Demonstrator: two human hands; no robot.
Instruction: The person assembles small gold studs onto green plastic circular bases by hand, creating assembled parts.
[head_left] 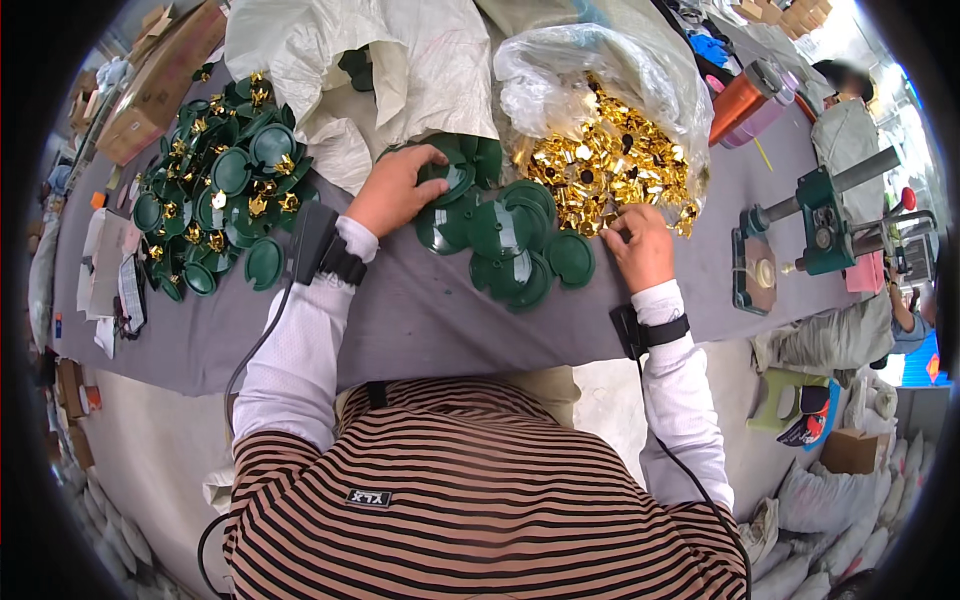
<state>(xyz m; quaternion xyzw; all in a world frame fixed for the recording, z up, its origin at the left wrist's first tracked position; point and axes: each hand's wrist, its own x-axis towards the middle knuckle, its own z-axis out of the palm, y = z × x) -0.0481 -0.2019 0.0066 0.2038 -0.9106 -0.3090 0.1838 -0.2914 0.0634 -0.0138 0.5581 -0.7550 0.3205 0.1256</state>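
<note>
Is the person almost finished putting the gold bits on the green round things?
Not nearly. A big pile of finished green discs with gold pieces sits at the left. The left hand is on a bare green disc; the right hand picks at the gold pieces. Several bare discs and a full bag remain.

At frame centre, the left hand rested on a green plastic disc, beside more loose green discs on the grey table. The right hand touched gold metal pieces spilling from a clear bag. A finished pile lay upper left.
</note>
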